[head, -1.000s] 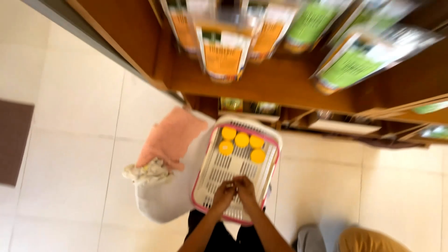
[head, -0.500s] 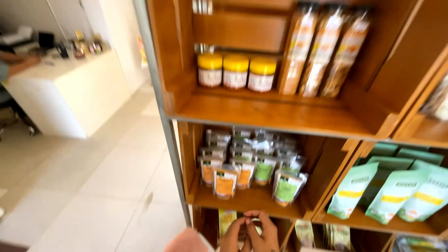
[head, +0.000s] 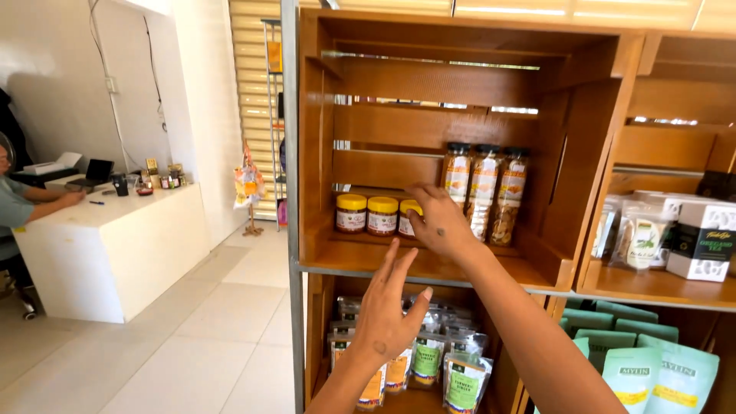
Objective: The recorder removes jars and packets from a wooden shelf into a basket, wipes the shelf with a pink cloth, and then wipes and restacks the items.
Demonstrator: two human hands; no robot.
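Observation:
Three small jars with yellow lids stand in a row in a wooden crate shelf (head: pixel 353 257): the left jar (head: pixel 351 213), the middle jar (head: pixel 382 215) and the right jar (head: pixel 407 221). My right hand (head: pixel 441 224) reaches into the crate, its fingers curled over the right jar and hiding most of it. Lower down, in front of the crate's front edge, my left hand (head: pixel 387 314) is raised with fingers spread and holds nothing. Three tall clear bottles (head: pixel 484 188) of dried goods stand just right of my right hand.
Below the crate a shelf holds several labelled pouches (head: pixel 426 360). Green pouches (head: pixel 659 376) and boxes (head: pixel 701 241) fill the shelves to the right. At the left, a person sits at a white counter (head: pixel 115 245) on a tiled floor (head: pixel 199 345).
The view has swung up from a basket of yellow-lidded jars on the floor to the shelves. My hands, together low down before, have parted; the right one has reached up to the jars.

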